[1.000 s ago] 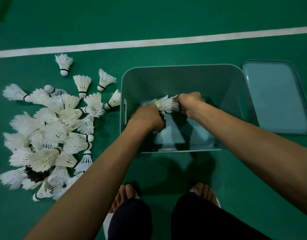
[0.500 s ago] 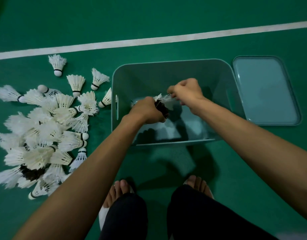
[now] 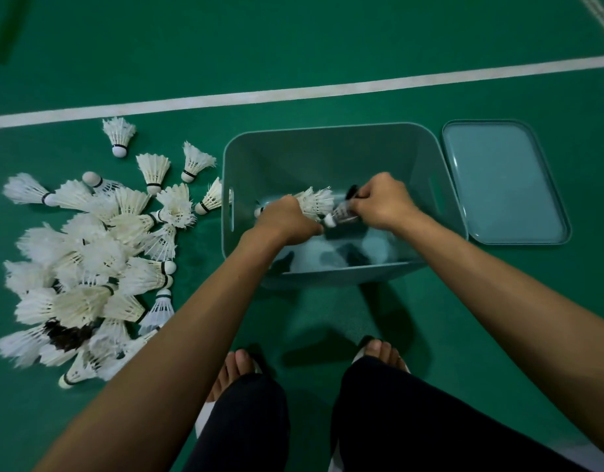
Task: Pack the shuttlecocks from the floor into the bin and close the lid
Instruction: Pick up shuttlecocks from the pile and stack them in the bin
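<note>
Green court flooring (image 3: 293, 46) fills the view, crossed at the far side by a white line (image 3: 293, 92); on it, to the person's left, lies a wide heap of shuttlecocks (image 3: 89, 260), mostly white-feathered, on their sides at all angles and overlapping; a dark-feathered one (image 3: 67, 335) sits in the near part of the heap. Just right of the heap stands the bin (image 3: 328, 155), a pale teal plastic tub with rounded corners and a slot handle in its left wall, open at the top; the nearest shuttlecock (image 3: 210, 201) lies just beside that wall. The lid (image 3: 505, 185), the same teal, lies flat on the floor just beside the bin's right side, not on the bin. Legs in dark trousers (image 3: 396, 420) and two feet (image 3: 237, 369) show at the near edge. Both forearms reach over the bin's near rim; the left hand (image 3: 287, 219) is curled round a white shuttlecock (image 3: 316, 201), feathers pointing right; the right hand (image 3: 382, 202) grasps a blurred shuttlecock (image 3: 343, 212), its white cork toward the left hand; both hands are close together within the bin's opening. Something dark shows at the right hand's fingertips; too blurred to tell what. A lone shuttlecock (image 3: 119, 136) lies apart near the white line.
</note>
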The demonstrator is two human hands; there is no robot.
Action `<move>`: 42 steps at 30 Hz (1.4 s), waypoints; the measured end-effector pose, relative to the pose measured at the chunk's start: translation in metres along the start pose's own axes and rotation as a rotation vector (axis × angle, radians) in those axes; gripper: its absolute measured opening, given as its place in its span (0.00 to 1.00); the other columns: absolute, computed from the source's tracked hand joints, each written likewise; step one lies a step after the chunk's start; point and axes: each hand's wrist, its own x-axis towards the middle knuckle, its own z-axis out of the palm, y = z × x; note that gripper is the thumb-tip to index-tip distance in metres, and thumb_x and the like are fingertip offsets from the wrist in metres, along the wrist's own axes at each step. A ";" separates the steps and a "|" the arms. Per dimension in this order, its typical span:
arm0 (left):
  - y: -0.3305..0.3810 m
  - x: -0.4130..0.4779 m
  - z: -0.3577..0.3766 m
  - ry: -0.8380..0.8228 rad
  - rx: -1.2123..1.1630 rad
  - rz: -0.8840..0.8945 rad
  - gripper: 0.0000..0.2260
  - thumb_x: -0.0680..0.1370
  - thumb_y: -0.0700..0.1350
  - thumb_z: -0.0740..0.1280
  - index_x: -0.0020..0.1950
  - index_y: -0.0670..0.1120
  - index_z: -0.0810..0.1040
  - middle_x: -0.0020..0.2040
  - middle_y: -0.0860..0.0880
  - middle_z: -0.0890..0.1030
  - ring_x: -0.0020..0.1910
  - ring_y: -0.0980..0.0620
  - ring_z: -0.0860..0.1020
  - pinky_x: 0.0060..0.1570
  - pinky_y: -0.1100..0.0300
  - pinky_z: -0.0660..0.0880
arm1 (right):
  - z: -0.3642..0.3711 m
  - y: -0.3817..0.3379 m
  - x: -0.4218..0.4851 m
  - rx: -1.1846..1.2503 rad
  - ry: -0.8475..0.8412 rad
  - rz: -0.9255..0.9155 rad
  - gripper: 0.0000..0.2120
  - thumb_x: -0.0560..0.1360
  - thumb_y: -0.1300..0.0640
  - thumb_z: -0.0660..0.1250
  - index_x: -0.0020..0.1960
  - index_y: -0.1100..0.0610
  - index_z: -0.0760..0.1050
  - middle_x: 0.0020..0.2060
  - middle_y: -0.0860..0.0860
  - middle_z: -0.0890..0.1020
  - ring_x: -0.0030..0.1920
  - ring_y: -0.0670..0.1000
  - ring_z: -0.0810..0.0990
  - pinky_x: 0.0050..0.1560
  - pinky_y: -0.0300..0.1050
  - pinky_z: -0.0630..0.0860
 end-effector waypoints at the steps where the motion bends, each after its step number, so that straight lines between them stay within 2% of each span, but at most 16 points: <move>1: -0.004 0.005 -0.002 -0.009 0.031 -0.026 0.18 0.75 0.51 0.73 0.58 0.42 0.76 0.53 0.43 0.79 0.47 0.46 0.78 0.42 0.58 0.73 | -0.002 0.004 0.007 0.007 0.078 0.100 0.08 0.76 0.56 0.70 0.43 0.61 0.81 0.37 0.56 0.79 0.42 0.57 0.80 0.39 0.43 0.69; 3: -0.008 0.011 -0.005 -0.070 0.114 -0.105 0.30 0.77 0.49 0.71 0.74 0.38 0.65 0.65 0.40 0.76 0.61 0.42 0.78 0.55 0.54 0.75 | -0.004 0.010 0.021 0.066 0.184 0.248 0.06 0.78 0.58 0.69 0.47 0.61 0.78 0.47 0.58 0.82 0.46 0.59 0.80 0.43 0.45 0.72; 7: -0.006 0.024 -0.008 -0.177 0.213 -0.128 0.31 0.80 0.45 0.64 0.79 0.37 0.58 0.73 0.38 0.72 0.66 0.39 0.76 0.61 0.48 0.75 | 0.009 0.000 0.042 0.107 0.150 0.293 0.03 0.79 0.61 0.66 0.50 0.61 0.77 0.55 0.60 0.83 0.53 0.61 0.82 0.46 0.46 0.74; 11: -0.004 0.033 -0.013 -0.179 0.233 -0.123 0.30 0.80 0.42 0.61 0.79 0.38 0.56 0.72 0.37 0.72 0.67 0.38 0.75 0.63 0.48 0.75 | 0.033 -0.014 0.059 0.328 0.026 0.353 0.04 0.78 0.61 0.65 0.50 0.62 0.75 0.51 0.60 0.82 0.48 0.60 0.81 0.44 0.49 0.80; 14: -0.007 0.039 -0.014 -0.156 0.214 -0.115 0.26 0.79 0.42 0.60 0.77 0.39 0.61 0.71 0.38 0.73 0.67 0.39 0.74 0.67 0.48 0.72 | 0.044 -0.016 0.071 0.523 -0.061 0.445 0.04 0.78 0.62 0.65 0.44 0.59 0.74 0.45 0.58 0.81 0.40 0.56 0.80 0.34 0.45 0.76; 16: -0.009 0.043 -0.014 -0.145 0.185 -0.109 0.24 0.79 0.42 0.60 0.76 0.40 0.64 0.70 0.39 0.74 0.67 0.40 0.75 0.66 0.50 0.73 | 0.045 -0.015 0.076 0.569 -0.093 0.484 0.04 0.79 0.62 0.64 0.45 0.58 0.74 0.39 0.55 0.78 0.34 0.53 0.77 0.32 0.41 0.71; 18: -0.009 0.046 -0.014 -0.124 0.172 -0.088 0.22 0.79 0.41 0.60 0.73 0.40 0.68 0.68 0.39 0.76 0.64 0.41 0.77 0.60 0.54 0.73 | 0.043 -0.014 0.078 0.573 -0.112 0.494 0.03 0.79 0.62 0.64 0.50 0.57 0.75 0.37 0.54 0.78 0.32 0.52 0.76 0.33 0.42 0.71; 21: -0.009 0.049 -0.014 -0.104 0.172 -0.073 0.19 0.79 0.40 0.61 0.70 0.40 0.72 0.66 0.40 0.78 0.62 0.41 0.78 0.54 0.57 0.72 | 0.041 -0.013 0.077 0.571 -0.091 0.489 0.03 0.79 0.62 0.65 0.47 0.57 0.73 0.40 0.55 0.79 0.33 0.52 0.77 0.32 0.41 0.71; 23: -0.009 0.048 -0.015 -0.099 0.173 -0.079 0.19 0.79 0.40 0.61 0.70 0.40 0.72 0.66 0.41 0.78 0.60 0.43 0.78 0.52 0.58 0.71 | 0.040 -0.014 0.076 0.574 -0.061 0.487 0.04 0.76 0.59 0.69 0.49 0.59 0.75 0.45 0.56 0.83 0.37 0.54 0.81 0.32 0.42 0.74; 25: -0.007 0.043 -0.017 -0.093 0.179 -0.087 0.20 0.81 0.41 0.61 0.73 0.39 0.67 0.68 0.40 0.75 0.62 0.42 0.76 0.54 0.56 0.70 | 0.037 -0.012 0.074 0.527 0.000 0.501 0.15 0.71 0.54 0.71 0.56 0.59 0.79 0.51 0.57 0.85 0.45 0.57 0.85 0.37 0.45 0.79; 27: -0.006 0.036 -0.021 -0.083 0.185 -0.078 0.21 0.81 0.42 0.61 0.74 0.40 0.64 0.69 0.39 0.74 0.64 0.41 0.75 0.55 0.53 0.69 | 0.029 -0.012 0.069 0.463 0.077 0.484 0.19 0.69 0.52 0.70 0.57 0.59 0.81 0.53 0.56 0.85 0.49 0.58 0.85 0.47 0.49 0.83; 28: -0.004 0.031 -0.023 -0.070 0.181 -0.059 0.20 0.81 0.41 0.61 0.73 0.40 0.65 0.68 0.40 0.74 0.61 0.41 0.74 0.53 0.54 0.69 | 0.023 -0.015 0.064 0.450 0.105 0.473 0.18 0.69 0.52 0.70 0.56 0.59 0.81 0.53 0.55 0.85 0.49 0.57 0.85 0.51 0.51 0.84; 30: -0.002 0.020 -0.030 -0.022 0.155 0.003 0.16 0.80 0.40 0.61 0.68 0.41 0.69 0.63 0.41 0.74 0.53 0.44 0.72 0.50 0.55 0.67 | 0.011 -0.019 0.056 0.431 0.137 0.440 0.16 0.70 0.52 0.70 0.55 0.59 0.81 0.50 0.55 0.85 0.47 0.57 0.85 0.50 0.50 0.84; 36: 0.005 -0.026 -0.047 0.174 0.031 0.161 0.09 0.77 0.37 0.62 0.54 0.46 0.74 0.52 0.47 0.75 0.48 0.47 0.73 0.46 0.57 0.69 | -0.010 -0.026 0.023 0.333 0.176 0.345 0.08 0.75 0.56 0.67 0.50 0.59 0.73 0.47 0.56 0.78 0.45 0.57 0.77 0.49 0.50 0.79; 39: -0.006 -0.049 -0.053 0.251 -0.010 0.219 0.12 0.76 0.38 0.64 0.57 0.44 0.80 0.51 0.46 0.81 0.49 0.47 0.79 0.47 0.57 0.74 | -0.013 -0.032 -0.002 0.333 0.190 0.297 0.06 0.76 0.60 0.64 0.51 0.62 0.71 0.48 0.56 0.77 0.47 0.57 0.77 0.50 0.50 0.79; 42: -0.026 -0.074 -0.059 0.374 -0.102 0.325 0.11 0.78 0.40 0.66 0.59 0.45 0.81 0.49 0.50 0.82 0.46 0.53 0.80 0.49 0.59 0.76 | -0.015 -0.050 -0.030 0.428 0.219 0.206 0.13 0.72 0.59 0.64 0.49 0.68 0.79 0.46 0.60 0.85 0.40 0.56 0.81 0.46 0.53 0.84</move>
